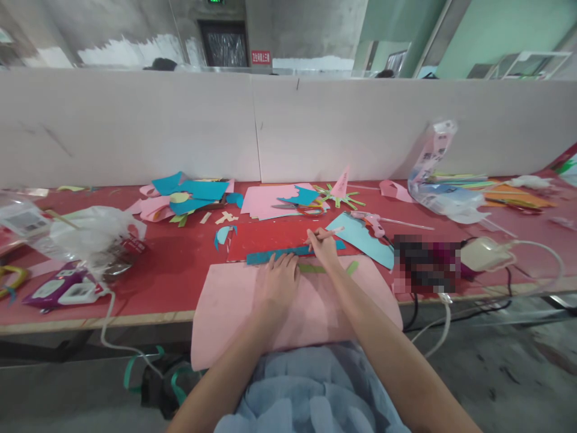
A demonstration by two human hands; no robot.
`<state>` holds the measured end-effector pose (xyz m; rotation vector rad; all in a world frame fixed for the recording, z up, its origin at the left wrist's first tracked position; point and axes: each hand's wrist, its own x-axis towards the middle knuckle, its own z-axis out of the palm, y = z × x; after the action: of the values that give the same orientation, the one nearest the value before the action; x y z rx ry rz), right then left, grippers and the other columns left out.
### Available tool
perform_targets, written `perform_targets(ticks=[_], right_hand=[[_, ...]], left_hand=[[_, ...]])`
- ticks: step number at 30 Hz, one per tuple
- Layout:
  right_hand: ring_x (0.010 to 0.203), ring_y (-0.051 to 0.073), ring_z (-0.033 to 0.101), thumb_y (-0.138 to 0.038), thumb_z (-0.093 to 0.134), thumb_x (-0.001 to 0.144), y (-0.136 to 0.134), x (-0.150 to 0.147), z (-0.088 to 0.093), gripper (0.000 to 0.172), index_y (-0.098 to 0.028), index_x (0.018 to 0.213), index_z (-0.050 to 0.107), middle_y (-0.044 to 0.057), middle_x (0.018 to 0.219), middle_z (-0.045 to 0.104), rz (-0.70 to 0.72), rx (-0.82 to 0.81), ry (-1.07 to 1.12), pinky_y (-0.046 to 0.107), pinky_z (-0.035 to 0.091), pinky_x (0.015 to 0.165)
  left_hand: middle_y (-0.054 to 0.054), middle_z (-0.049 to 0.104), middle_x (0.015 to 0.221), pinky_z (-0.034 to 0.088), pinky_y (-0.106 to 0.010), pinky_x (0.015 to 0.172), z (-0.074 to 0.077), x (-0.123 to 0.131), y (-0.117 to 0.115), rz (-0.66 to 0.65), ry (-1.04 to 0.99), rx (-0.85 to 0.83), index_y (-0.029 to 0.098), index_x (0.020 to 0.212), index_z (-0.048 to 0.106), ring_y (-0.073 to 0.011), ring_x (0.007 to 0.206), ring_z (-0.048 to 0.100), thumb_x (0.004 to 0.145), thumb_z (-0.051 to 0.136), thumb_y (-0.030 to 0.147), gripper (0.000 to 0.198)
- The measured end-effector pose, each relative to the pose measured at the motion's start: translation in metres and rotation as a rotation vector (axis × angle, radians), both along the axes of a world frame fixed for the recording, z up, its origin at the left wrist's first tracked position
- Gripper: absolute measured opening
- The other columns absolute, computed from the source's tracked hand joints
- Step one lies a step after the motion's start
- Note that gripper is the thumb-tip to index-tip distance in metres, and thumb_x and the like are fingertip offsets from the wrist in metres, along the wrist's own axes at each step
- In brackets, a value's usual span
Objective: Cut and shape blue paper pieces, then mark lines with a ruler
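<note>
My left hand [283,273] lies flat, fingers stretched out, pressing the near edge of a narrow blue strip [261,257]. Wrapped around a slim pale pen [336,231], my right hand [321,243] rests over the right part of that strip; the pen's tip is hidden by the fingers. Behind the strip is a red sheet [270,234]. A large pink sheet [229,307] spreads under my forearms and hangs over the table's front edge. Green strips [313,269] lie on it, partly covered by my right arm.
Orange-handled scissors [311,210], a pink glue gun [374,224] and a light-blue sheet [367,240] lie beyond my right hand. Coloured scraps [198,191] pile at the back. Plastic bags [97,234] and a corded purple box [63,288] sit left; a white plug [484,255] is right.
</note>
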<state>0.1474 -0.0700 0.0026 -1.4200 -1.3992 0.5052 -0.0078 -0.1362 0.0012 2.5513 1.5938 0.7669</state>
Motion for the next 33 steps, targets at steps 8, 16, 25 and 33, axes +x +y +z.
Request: perform_targets(ticks=[8, 16, 25, 33], right_hand=[[0.066, 0.019, 0.067, -0.05, 0.046, 0.085, 0.0, 0.0, 0.0, 0.032, -0.025, 0.065, 0.043, -0.003, 0.047, 0.058, -0.01, -0.013, -0.028, 0.027, 0.045, 0.066], [0.061, 0.018, 0.066, -0.051, 0.046, 0.084, -0.001, -0.001, 0.002, 0.034, -0.025, 0.063, 0.042, -0.002, 0.048, 0.059, -0.021, 0.013, -0.018, 0.026, 0.047, 0.065], [0.058, 0.017, 0.064, -0.051, 0.051, 0.082, 0.003, -0.003, 0.0, 0.036, -0.024, 0.061, 0.039, -0.004, 0.045, 0.054, 0.099, 0.008, 0.023, 0.024, 0.046, 0.058], [0.057, 0.017, 0.064, -0.044, 0.05, 0.08, 0.006, 0.0, -0.005, 0.033, -0.025, 0.057, 0.036, -0.006, 0.041, 0.051, 0.02, -0.029, -0.019, 0.024, 0.046, 0.056]], left_hand=[[-0.007, 0.061, 0.125, 0.026, -0.047, 0.111, 0.0, 0.0, -0.001, -0.011, 0.025, 0.012, 0.019, 0.118, 0.058, -0.0219, 0.119, 0.052, 0.091, 0.042, 0.019, 0.031], [-0.008, 0.059, 0.126, 0.036, -0.04, 0.105, 0.002, 0.0, 0.0, -0.194, 0.047, 0.036, 0.017, 0.112, 0.06, -0.0214, 0.119, 0.051, 0.09, 0.042, 0.017, 0.029], [-0.008, 0.06, 0.124, 0.037, -0.035, 0.105, 0.004, 0.0, -0.001, -0.203, 0.058, 0.022, 0.014, 0.112, 0.06, -0.02, 0.118, 0.051, 0.091, 0.042, 0.016, 0.028], [-0.008, 0.06, 0.124, 0.038, -0.036, 0.104, 0.003, 0.0, 0.0, -0.201, 0.052, 0.034, 0.016, 0.113, 0.059, -0.0193, 0.118, 0.051, 0.09, 0.041, 0.016, 0.029]])
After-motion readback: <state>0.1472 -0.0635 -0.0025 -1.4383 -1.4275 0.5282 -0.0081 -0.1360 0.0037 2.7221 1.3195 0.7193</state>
